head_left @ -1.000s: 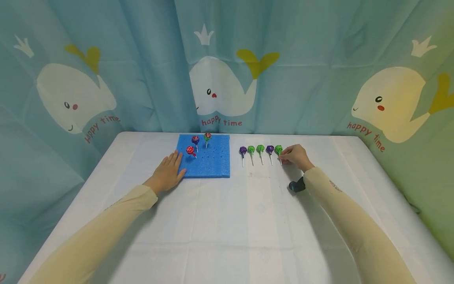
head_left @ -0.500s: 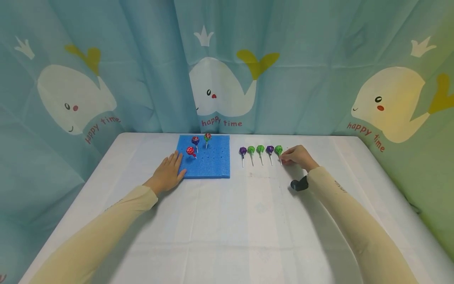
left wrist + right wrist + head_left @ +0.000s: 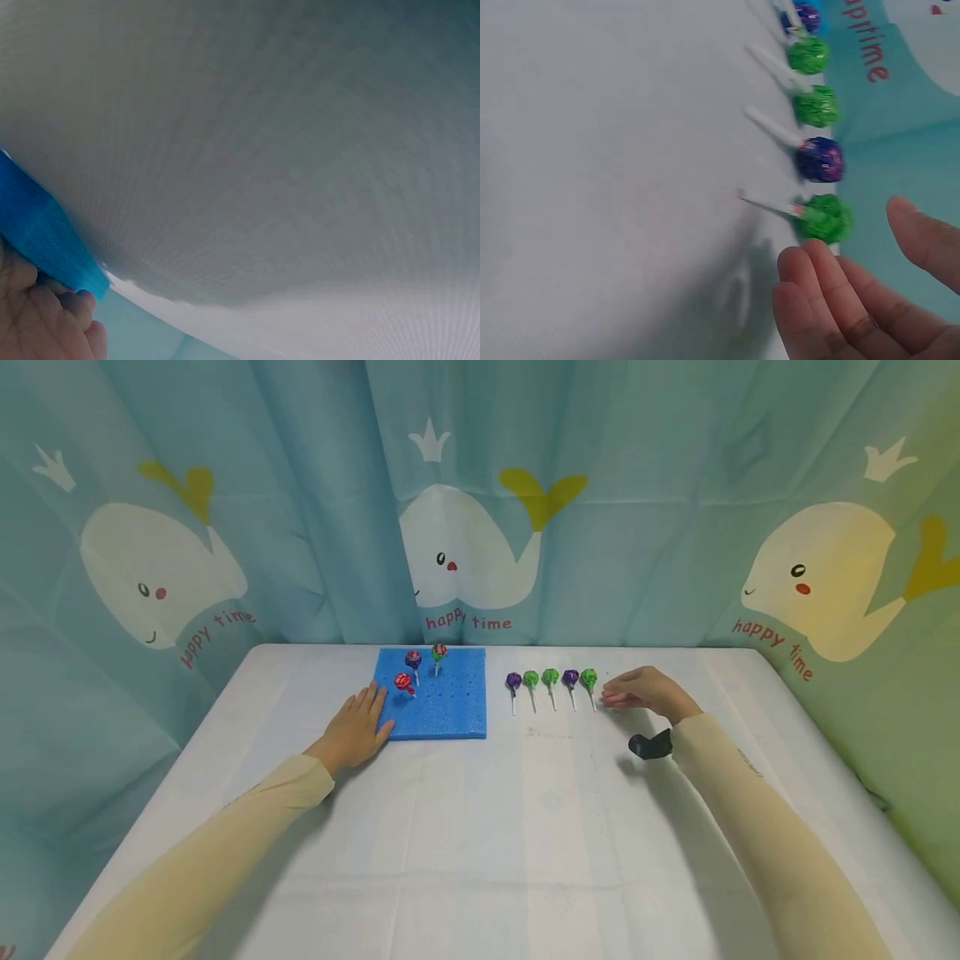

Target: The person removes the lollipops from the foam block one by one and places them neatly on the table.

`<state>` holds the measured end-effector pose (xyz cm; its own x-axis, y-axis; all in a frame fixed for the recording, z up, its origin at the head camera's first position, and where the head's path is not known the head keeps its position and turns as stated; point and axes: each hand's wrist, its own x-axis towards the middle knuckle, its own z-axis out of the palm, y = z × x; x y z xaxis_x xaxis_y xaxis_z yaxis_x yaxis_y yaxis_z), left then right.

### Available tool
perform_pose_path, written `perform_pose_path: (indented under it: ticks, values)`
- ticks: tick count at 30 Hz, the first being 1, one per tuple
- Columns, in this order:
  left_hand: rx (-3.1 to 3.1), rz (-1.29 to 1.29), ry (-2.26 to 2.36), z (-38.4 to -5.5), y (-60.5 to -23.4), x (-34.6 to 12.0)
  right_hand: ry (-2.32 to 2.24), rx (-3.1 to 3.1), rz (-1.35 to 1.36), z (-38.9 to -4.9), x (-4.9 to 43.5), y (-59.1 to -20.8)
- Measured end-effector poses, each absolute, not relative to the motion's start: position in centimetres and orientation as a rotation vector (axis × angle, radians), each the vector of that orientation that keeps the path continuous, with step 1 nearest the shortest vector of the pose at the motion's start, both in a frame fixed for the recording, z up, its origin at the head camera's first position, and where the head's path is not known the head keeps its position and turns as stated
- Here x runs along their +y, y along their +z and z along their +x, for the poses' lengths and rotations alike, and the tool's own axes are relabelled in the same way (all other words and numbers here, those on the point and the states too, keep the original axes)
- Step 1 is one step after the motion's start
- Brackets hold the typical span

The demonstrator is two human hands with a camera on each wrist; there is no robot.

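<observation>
Green end lollipop [image 3: 588, 677] just beside the right hand's [image 3: 647, 690] fingers [image 3: 844, 289]

You're working in a curtained-off nook, home or studio unclear: a teal-green curtain [image 3: 660, 577] printed with whales [image 3: 468, 547] and "happy time" lettering [image 3: 468, 622] fills the upper frame and both sides around your white counter [image 3: 480, 827].

Long beige sleeves [image 3: 776, 839] with dark lettering [image 3: 750, 764]

Right hand [image 3: 648, 690] now off green lollipop [image 3: 588, 679]
</observation>
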<state>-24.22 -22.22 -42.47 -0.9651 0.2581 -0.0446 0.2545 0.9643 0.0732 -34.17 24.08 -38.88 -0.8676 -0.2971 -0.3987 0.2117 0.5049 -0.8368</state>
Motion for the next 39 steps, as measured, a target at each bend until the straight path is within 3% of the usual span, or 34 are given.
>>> perform_pose_path:
  ticks: [15,39]
  values:
    - [3.056,0.402,0.101,-24.2,-42.5,-22.3,-1.496,2.207,-0.295,-33.4,23.6,-35.9]
    - [3.053,0.398,0.112,-24.3,-42.5,-22.2,-1.532,2.082,-0.494,-33.8,11.9,-34.5]
